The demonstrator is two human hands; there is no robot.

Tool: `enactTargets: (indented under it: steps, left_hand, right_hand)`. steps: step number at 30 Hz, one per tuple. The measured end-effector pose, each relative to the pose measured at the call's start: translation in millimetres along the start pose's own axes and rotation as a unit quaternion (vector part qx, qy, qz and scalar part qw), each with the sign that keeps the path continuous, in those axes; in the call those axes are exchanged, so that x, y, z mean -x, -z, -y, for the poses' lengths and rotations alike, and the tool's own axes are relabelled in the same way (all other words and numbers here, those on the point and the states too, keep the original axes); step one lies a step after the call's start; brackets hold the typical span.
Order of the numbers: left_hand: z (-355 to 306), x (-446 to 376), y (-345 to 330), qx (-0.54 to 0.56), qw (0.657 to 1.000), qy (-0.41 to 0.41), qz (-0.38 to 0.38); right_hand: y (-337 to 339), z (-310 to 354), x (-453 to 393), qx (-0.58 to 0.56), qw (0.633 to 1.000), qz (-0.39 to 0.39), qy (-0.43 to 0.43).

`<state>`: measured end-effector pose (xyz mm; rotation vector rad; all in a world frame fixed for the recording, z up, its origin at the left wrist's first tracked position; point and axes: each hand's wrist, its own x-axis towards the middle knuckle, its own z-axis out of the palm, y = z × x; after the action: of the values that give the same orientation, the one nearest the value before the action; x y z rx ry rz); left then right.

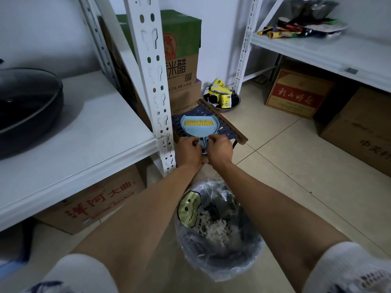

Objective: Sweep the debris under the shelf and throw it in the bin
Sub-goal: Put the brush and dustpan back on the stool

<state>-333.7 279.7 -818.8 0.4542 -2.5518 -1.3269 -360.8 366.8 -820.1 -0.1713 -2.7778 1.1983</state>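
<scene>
A light blue dustpan with a yellow-bristled brush lying in it rests on a small woven stool beside the shelf post. My left hand and my right hand are both closed around the blue handle at the pan's near end. Whether each hand holds the pan's or the brush's handle cannot be told. Below my forearms stands the bin, lined with a clear plastic bag, with white scraps and dark waste inside.
A white metal shelf at left carries a black lidded pan, with cardboard boxes underneath. Stacked boxes stand behind the post. A metal bowl of yellow packets sits on the tiled floor. Another shelf with boxes below is at right.
</scene>
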Motion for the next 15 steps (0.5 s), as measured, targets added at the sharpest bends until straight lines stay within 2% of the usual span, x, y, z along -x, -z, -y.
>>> enactTargets:
  steps: [2,3,5,6,8,11,13,15]
  left_hand:
    - [-5.5,12.5,13.8,0.035,0.999,0.006,-0.021]
    - [-7.4,19.5,21.5,0.08,0.997,0.018,-0.012]
    - [-11.2,36.6,39.1,0.18,0.981,0.066,0.026]
    - [-11.5,47.4,49.8,0.218,0.97,0.095,0.048]
    - [-6.8,65.3,67.7,0.279,0.943,0.151,0.098]
    - [10.9,90.2,87.5,0.288,0.919,0.219,0.158]
    - [26.5,105.6,91.3,0.25,0.919,0.262,0.155]
    - [42.0,121.0,89.9,0.136,0.939,0.282,0.142]
  right_hand:
    - [10.5,3.1,10.9,-0.117,0.991,-0.016,-0.064]
    - [16.7,4.3,18.4,-0.205,0.971,-0.009,-0.118]
    - [30.9,4.7,37.2,-0.383,0.897,0.034,-0.221]
    - [39.0,3.0,47.5,-0.437,0.863,0.055,-0.248]
    - [52.8,-5.7,66.3,-0.488,0.826,0.083,-0.269]
    - [74.8,-24.3,94.7,-0.493,0.819,0.079,-0.282]
    - [85.1,-42.1,108.3,-0.469,0.833,0.048,-0.289]
    - [98.0,-61.9,122.5,-0.343,0.895,-0.001,-0.286]
